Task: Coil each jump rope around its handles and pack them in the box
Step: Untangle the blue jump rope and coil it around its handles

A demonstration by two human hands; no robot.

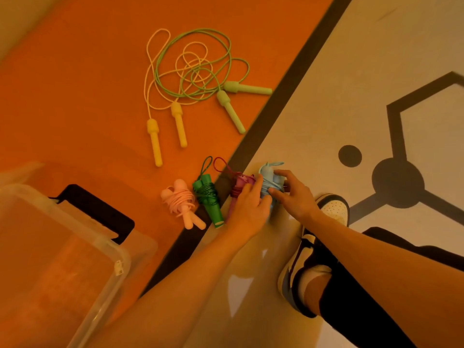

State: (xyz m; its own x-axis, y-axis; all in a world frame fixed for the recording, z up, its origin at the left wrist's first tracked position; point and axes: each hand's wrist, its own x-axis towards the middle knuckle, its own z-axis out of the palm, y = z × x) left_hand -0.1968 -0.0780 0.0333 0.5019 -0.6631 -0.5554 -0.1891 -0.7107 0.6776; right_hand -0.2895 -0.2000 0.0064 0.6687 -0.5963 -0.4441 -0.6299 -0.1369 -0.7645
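Blue jump rope [266,177], coiled round its handles, lies on the floor between both hands, long axis running away from the person. The left hand [249,205] curls its fingers against the bundle's left side; the right hand [294,194] pinches its right side. Just left of the left hand lie magenta [237,188], dark green [210,200] and pink [181,200] bundles. Beyond the hands sprawl yellow [155,136] and light green [232,110] ropes, uncoiled. The clear box [118,262] sits well left.

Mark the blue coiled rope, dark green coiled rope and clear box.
blue coiled rope [265,174]: head view, exposed top of its handle.
dark green coiled rope [215,213]: head view, lower handle body below the coil.
clear box [118,266]: head view, near corner wall by the latch.
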